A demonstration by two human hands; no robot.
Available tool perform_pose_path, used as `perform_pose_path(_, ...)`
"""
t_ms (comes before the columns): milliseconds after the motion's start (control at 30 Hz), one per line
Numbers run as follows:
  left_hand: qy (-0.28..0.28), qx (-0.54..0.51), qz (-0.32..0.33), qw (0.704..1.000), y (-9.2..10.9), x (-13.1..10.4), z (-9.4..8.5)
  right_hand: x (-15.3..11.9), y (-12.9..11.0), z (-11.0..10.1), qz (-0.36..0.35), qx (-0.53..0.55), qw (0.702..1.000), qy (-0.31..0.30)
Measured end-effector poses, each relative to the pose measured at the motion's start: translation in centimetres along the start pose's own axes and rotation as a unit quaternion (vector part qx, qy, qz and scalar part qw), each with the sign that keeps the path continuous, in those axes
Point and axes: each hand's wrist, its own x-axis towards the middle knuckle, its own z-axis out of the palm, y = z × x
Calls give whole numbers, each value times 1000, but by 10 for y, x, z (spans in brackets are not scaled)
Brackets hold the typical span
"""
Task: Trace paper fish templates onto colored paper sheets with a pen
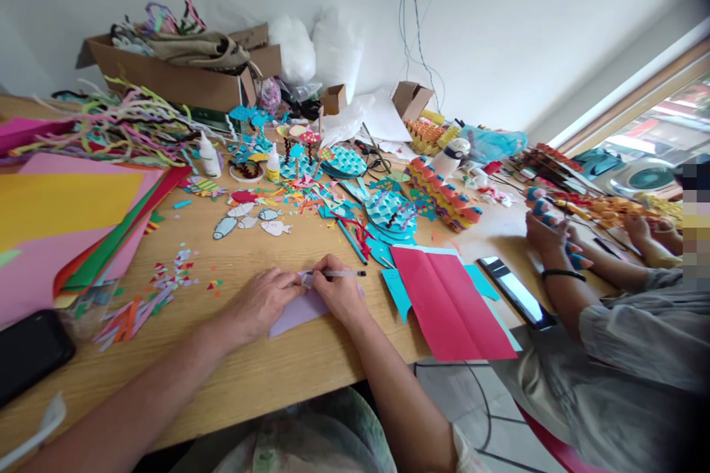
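Observation:
A folded-looking sheet of purple paper [296, 314] lies on the wooden table in front of me. My left hand [266, 299] holds the sheet against the table from the left, its fingers close together. In my right hand [338, 292] is a pen [347, 273] with a clear barrel, its dark end pointing right. The pen's tip is hidden by my fingers. A small pale piece [307, 280] shows between both hands on the paper. Just beyond lie several paper fish [244, 222] with drawn outlines.
Coloured sheets [72, 199] and a black phone [33, 355] lie left, near paper scraps [177, 273]. Glue bottles [209, 155] stand behind. Pink paper [449, 303] and another phone [515, 292] lie right. A co-worker's hand [549, 233] holds a blue-and-orange piece.

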Motion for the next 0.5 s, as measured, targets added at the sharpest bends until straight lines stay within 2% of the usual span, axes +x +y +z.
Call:
perform_pose_path(233, -3, 5, -2, 1000, 1, 1, 0, -1, -3, 0, -2, -15, 1000, -3)
perform_pose_path(500, 3, 3, 5, 1000, -1, -2, 4, -3, -11, -3, 4, -35, 998, -42)
